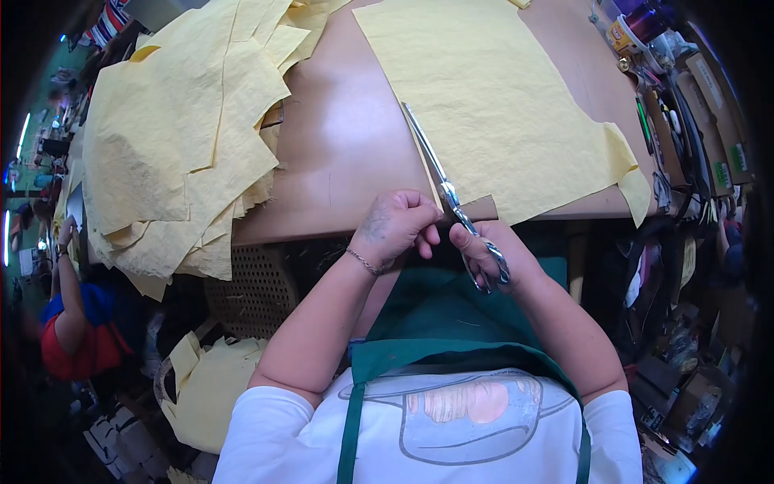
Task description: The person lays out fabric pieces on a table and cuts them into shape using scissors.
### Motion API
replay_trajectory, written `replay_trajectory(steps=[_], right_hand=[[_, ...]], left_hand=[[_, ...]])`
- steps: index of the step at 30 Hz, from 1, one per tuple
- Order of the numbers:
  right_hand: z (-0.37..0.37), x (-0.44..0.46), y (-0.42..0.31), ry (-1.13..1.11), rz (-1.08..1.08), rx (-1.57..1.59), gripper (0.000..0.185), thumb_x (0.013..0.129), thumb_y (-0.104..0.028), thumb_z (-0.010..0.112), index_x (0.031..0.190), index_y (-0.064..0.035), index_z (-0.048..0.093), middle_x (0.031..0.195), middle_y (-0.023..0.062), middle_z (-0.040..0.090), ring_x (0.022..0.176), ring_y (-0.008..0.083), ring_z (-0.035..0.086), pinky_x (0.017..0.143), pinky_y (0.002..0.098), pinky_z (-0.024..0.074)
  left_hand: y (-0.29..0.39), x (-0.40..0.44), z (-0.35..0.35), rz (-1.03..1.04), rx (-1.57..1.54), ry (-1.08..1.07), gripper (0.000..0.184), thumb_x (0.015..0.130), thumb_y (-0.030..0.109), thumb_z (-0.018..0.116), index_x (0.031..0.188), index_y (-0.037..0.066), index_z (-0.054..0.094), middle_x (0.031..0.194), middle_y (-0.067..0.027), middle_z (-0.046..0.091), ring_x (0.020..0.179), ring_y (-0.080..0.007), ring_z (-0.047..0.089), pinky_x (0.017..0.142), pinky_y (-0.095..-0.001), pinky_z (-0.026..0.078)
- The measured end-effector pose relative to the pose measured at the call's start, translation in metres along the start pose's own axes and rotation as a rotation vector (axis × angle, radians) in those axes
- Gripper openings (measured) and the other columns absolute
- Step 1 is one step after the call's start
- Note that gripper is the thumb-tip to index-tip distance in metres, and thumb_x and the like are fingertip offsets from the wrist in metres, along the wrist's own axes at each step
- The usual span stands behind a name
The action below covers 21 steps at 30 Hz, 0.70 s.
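A large pale yellow sheet [492, 121] lies on the table, its lower right corner hanging over the front edge. My right hand [488, 254] is closed round the handles of metal scissors [439, 169], whose blades point up and left along the sheet's left edge. Just left of the scissors, my left hand [399, 224] is closed, thumb and fingers pinched at a narrow yellow strip [431, 179] beside the blades. Left of my hands, a pile of yellow pieces [169, 145] covers the table's left side.
The brown table [339, 153] has its front edge just before my body. Tubs [625, 36], tools and boxes [705, 121] line the right side. Below left are a perforated chair back [250, 282] and a basket with yellow scraps [214, 387]. A person [76, 323] is at the far left.
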State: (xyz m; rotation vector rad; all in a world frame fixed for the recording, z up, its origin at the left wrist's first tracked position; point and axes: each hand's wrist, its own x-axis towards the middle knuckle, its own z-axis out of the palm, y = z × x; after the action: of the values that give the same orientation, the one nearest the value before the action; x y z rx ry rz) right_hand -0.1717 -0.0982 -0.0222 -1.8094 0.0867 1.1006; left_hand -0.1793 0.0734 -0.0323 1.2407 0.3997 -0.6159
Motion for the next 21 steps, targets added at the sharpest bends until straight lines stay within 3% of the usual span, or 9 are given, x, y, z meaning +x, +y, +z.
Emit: replay_trajectory(steps=[5, 11, 21], right_hand=[[-0.002, 0.0, -0.004, -0.034, 0.032, 0.042, 0.058, 0.072, -0.062, 0.047, 0.059, -0.0065, 0.044, 0.045, 0.0005, 0.042, 0.036, 0.0073, 0.043, 0.034, 0.0204, 0.0334], [-0.01, 0.011, -0.026, -0.04, 0.029, -0.022, 0.067, 0.069, -0.072, 0.039, 0.058, -0.0056, 0.044, 0.046, 0.0027, 0.043, 0.038, 0.0105, 0.045, 0.037, 0.0235, 0.0368], [-0.009, 0.019, -0.034, 0.016, 0.021, 0.017, 0.066, 0.068, -0.071, 0.042, 0.058, -0.0053, 0.045, 0.047, 0.0026, 0.043, 0.037, 0.0101, 0.043, 0.035, 0.0229, 0.0347]], left_hand=[[0.001, -0.001, 0.0, -0.004, -0.01, -0.002, 0.011, 0.079, 0.012, 0.053, 0.074, 0.002, 0.054, 0.056, -0.0045, 0.054, 0.039, -0.0098, 0.049, 0.038, -0.018, 0.038], [-0.002, 0.0, -0.001, 0.002, -0.023, -0.016, 0.011, 0.08, 0.013, 0.052, 0.072, 0.004, 0.053, 0.056, -0.0045, 0.054, 0.04, -0.0103, 0.049, 0.038, -0.0187, 0.039], [-0.005, 0.001, -0.002, 0.001, -0.024, -0.005, 0.011, 0.081, 0.014, 0.051, 0.074, 0.005, 0.053, 0.055, -0.0041, 0.053, 0.04, -0.0103, 0.049, 0.038, -0.0195, 0.039]])
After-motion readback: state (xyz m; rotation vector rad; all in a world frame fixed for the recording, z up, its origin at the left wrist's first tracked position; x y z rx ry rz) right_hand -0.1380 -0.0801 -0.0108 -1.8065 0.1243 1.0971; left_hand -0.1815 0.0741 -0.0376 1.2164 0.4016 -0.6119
